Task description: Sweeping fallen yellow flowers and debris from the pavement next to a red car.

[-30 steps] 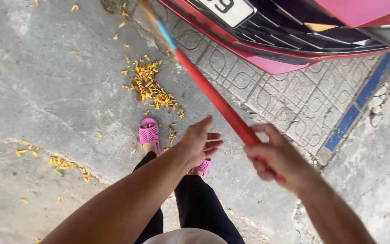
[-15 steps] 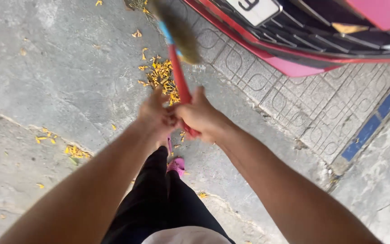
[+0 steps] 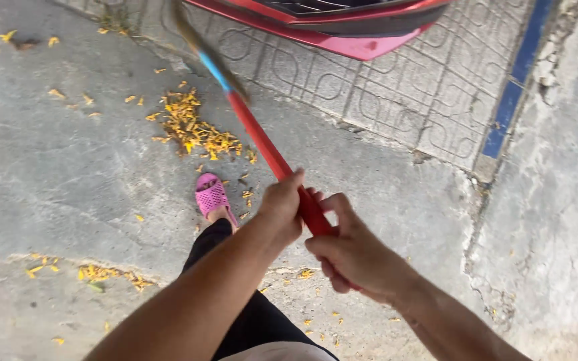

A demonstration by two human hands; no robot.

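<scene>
Both my hands grip a broom's red handle (image 3: 265,147). My left hand (image 3: 282,208) holds it higher up, my right hand (image 3: 352,254) just below, nearer my body. The handle runs up and to the left, turns blue, and ends in a blurred bristle head (image 3: 185,27) near the top edge. A pile of yellow fallen petals (image 3: 192,127) lies on the grey concrete left of the handle. My foot in a pink slipper (image 3: 212,196) stands just below that pile, with my black trouser leg (image 3: 235,294) under my arms.
A red car bumper (image 3: 342,33) hangs over patterned paving tiles (image 3: 396,87) at the top. A blue painted strip (image 3: 513,87) borders the tiles on the right. Scattered yellow petals (image 3: 102,274) lie on the cracked concrete at lower left.
My hands have slid apart along the handle and moved right. The broom head has swung left. The view has shifted, so less of the car shows.
</scene>
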